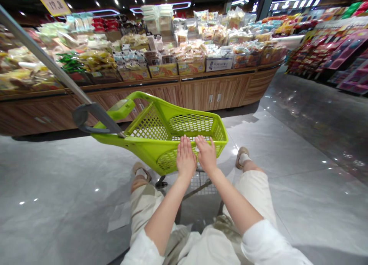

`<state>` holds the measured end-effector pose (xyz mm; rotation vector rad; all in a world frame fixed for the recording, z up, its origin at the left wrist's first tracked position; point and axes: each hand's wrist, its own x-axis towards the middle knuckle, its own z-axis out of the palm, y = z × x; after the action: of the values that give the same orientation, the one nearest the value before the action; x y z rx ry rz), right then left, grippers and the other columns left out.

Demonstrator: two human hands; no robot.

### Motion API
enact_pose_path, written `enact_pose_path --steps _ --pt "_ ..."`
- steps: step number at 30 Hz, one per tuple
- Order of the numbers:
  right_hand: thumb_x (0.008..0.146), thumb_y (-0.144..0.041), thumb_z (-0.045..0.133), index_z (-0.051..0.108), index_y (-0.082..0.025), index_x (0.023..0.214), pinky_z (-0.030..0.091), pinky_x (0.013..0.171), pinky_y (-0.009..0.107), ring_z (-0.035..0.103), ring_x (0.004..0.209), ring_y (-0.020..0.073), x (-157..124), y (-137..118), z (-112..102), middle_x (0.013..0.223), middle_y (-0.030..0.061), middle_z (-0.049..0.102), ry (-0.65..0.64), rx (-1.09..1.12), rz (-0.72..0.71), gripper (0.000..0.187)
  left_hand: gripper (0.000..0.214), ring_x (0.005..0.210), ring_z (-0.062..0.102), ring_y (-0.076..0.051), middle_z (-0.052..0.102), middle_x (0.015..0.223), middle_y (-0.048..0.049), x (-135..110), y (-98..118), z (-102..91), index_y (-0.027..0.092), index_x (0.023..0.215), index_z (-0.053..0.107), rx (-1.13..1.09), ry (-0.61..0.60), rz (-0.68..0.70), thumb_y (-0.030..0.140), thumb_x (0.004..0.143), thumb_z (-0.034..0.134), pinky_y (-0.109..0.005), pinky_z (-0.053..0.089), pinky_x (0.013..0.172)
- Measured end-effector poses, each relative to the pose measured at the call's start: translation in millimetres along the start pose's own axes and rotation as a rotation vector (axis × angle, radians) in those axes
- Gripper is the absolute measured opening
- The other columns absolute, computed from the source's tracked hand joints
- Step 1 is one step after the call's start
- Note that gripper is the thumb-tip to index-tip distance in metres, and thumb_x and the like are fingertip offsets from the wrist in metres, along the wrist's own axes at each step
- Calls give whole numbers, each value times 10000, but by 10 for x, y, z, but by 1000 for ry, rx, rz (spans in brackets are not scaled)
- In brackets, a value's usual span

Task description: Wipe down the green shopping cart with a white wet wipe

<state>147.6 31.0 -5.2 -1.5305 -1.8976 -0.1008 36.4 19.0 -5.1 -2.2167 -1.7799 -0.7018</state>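
A lime-green plastic shopping basket [149, 123] on wheels stands on the floor in front of me, with nothing visible inside. My left hand [186, 156] lies flat on its near rim, fingers stretched out and together. My right hand [206, 153] rests beside it on the same rim, fingers also extended. The two hands almost touch each other. A grey telescopic handle [43, 56] rises from the basket's left end toward the upper left. My legs and sandalled feet show on either side of the basket.
A long wooden display counter [201, 90] piled with packaged snacks runs across behind the basket. Shelves of colourful goods [330, 52] line the right side, past a shiny grey tiled aisle [301, 142]. A yellow price sign [53, 2] hangs at the upper left.
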Motion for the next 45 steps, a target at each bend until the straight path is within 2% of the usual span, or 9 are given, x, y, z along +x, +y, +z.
enact_pose_path --steps 4,13,16,23,28,33,37,42,45 --pt "810 -28 387 477 -196 1441 92 1231 470 399 1430 180 35 -146 -13 1503 66 498 -69 45 -120 659 665 1534 136 -254 225 1634 -173 -9 -32 12 31 1549 218 17 -5 0 145 921 404 -441 212 1251" --pt "726 4 366 473 -308 1436 103 1187 578 426 1414 191 -415 1076 -350 1459 31 552 82 -95 165 783 712 1535 128 -242 219 1639 -159 -14 -26 1 24 1559 158 -3 18 9 115 893 395 -428 192 1255" --pt "738 2 369 502 -258 1415 74 1178 612 430 1411 221 -321 828 -234 1459 70 548 136 -105 227 737 741 1537 107 -254 209 1640 -172 -3 18 15 12 1557 149 -16 25 -5 111 873 416 -441 189 1255" --pt "823 -34 379 496 -211 1416 67 1214 490 409 1421 179 2 -234 21 1480 73 526 -28 46 -38 630 696 1533 120 -248 241 1632 -167 -9 -1 53 56 1558 202 0 36 -13 140 902 419 -447 216 1250" --pt "749 -1 396 447 -291 1454 38 1203 538 350 1456 182 -182 314 -195 1472 26 541 -16 -46 -63 764 728 1537 113 -242 225 1635 -174 -18 -33 17 19 1557 158 -3 30 12 114 881 410 -441 202 1252" --pt "723 -7 388 498 -300 1415 141 1172 553 372 1445 202 -392 1018 -375 1431 9 582 80 -189 179 759 735 1537 106 -248 222 1638 -167 -11 13 10 15 1557 159 -19 32 -4 111 873 413 -432 187 1257" --pt "738 -9 383 514 -244 1404 106 1165 592 361 1450 231 -300 676 -229 1441 58 569 133 -181 241 718 724 1536 102 -256 223 1636 -175 -10 55 25 4 1550 178 -26 40 -10 115 875 414 -437 191 1255" --pt "777 -24 384 479 -236 1431 85 1185 549 353 1453 203 -76 -138 0 1473 73 535 15 -1 37 695 717 1537 91 -250 220 1637 -175 -17 49 37 23 1555 174 -2 37 -16 130 890 421 -451 216 1250" --pt "769 -24 397 456 -274 1449 52 1192 552 328 1466 198 -89 -97 -57 1479 51 532 -30 2 -44 728 715 1539 88 -238 213 1639 -173 -20 15 36 27 1559 159 9 29 -3 132 898 411 -450 217 1249"
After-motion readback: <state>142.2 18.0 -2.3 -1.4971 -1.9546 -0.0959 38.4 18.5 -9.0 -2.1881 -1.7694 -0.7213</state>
